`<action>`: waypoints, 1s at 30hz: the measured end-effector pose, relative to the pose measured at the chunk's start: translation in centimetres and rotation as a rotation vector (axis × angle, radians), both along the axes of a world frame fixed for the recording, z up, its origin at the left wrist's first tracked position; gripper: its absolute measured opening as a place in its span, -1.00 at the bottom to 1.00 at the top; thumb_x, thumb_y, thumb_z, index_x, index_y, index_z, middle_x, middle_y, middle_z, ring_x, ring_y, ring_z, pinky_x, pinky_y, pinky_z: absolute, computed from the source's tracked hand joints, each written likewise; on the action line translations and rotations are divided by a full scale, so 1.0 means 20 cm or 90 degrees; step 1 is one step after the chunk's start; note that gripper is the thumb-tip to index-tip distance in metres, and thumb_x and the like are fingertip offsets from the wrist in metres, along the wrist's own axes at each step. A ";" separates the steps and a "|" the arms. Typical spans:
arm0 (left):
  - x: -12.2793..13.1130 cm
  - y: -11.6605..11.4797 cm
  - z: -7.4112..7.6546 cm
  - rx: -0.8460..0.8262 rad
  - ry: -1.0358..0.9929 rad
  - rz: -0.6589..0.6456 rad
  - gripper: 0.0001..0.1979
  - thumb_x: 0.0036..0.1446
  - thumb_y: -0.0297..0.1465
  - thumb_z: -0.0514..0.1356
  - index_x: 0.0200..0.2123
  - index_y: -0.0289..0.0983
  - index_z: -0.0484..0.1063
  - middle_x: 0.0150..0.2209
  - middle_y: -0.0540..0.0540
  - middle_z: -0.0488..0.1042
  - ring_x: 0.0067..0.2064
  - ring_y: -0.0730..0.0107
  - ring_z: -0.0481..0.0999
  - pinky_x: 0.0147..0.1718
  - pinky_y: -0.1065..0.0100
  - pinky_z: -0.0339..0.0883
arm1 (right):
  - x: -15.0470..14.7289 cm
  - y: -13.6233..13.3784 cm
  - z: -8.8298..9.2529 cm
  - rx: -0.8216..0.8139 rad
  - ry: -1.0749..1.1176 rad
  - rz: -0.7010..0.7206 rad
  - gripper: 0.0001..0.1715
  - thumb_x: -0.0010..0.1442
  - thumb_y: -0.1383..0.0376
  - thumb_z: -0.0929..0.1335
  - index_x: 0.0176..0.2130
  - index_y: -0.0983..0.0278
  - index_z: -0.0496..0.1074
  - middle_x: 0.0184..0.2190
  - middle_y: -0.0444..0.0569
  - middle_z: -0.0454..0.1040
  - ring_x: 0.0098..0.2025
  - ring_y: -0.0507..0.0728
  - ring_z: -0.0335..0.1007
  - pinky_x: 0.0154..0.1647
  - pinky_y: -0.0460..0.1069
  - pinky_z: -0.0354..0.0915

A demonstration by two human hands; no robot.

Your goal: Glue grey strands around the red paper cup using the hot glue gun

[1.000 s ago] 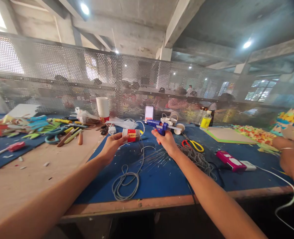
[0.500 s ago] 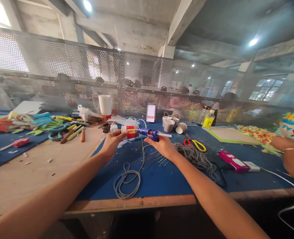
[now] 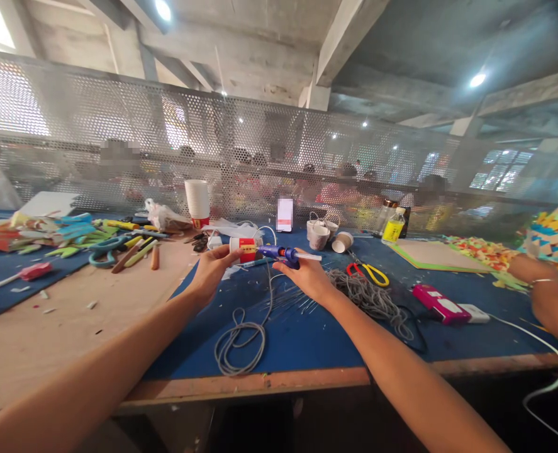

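Observation:
My left hand (image 3: 216,267) is closed on a red and white paper cup (image 3: 247,250), which lies sideways in the fingers. In my right hand (image 3: 304,275) is a blue glue gun (image 3: 279,253), with a pale glue stick (image 3: 309,256) sticking out of its back end. The gun's nozzle points left and is at the cup; whether it touches the cup, I cannot tell. A grey cord (image 3: 243,343) lies coiled on the blue table mat below my hands. Beside my right wrist is a heap of grey string (image 3: 361,296).
Behind the hands stand a stack of paper cups (image 3: 197,200), a phone (image 3: 285,215), string-covered cups (image 3: 319,236) and a yellow-labelled bottle (image 3: 394,228). Scissors (image 3: 375,274) and a magenta box (image 3: 439,304) lie right. Tools (image 3: 139,251) lie left. Another person's hand (image 3: 524,272) is at far right.
The view has shifted very slightly. Both hands keep the cup and the glue gun in nearly the same position.

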State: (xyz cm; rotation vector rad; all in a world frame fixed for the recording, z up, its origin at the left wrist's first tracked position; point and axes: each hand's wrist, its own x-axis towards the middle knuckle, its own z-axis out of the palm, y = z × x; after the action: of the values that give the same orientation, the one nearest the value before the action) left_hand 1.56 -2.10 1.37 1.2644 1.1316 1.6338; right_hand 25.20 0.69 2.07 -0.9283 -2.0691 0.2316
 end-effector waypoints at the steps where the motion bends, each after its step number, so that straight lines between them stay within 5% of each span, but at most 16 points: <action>1: 0.00 0.00 0.00 0.004 -0.002 -0.007 -0.62 -0.04 -0.15 0.42 -0.21 -0.28 0.67 -0.23 -0.16 0.68 -0.17 0.12 0.57 -0.17 0.26 0.32 | 0.00 0.00 0.00 0.006 0.000 -0.001 -0.72 0.24 0.08 0.43 -0.24 0.24 0.50 -0.34 -0.07 0.50 -0.32 0.11 0.42 -0.28 -0.02 0.29; 30: 0.01 0.00 0.00 0.014 0.012 -0.016 -0.67 -0.03 -0.17 0.42 -0.27 -0.28 0.67 -0.31 -0.14 0.68 -0.26 0.18 0.57 -0.24 0.28 0.33 | 0.01 0.02 -0.02 0.043 -0.012 -0.012 -0.71 0.24 0.05 0.43 -0.25 0.23 0.49 -0.38 -0.10 0.47 -0.40 0.07 0.37 -0.41 -0.06 0.21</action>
State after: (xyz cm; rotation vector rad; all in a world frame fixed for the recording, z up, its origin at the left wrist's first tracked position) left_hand 1.71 -2.17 1.37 1.3057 1.1065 1.6229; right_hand 25.32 1.09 1.73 -0.9117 -2.0710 0.1435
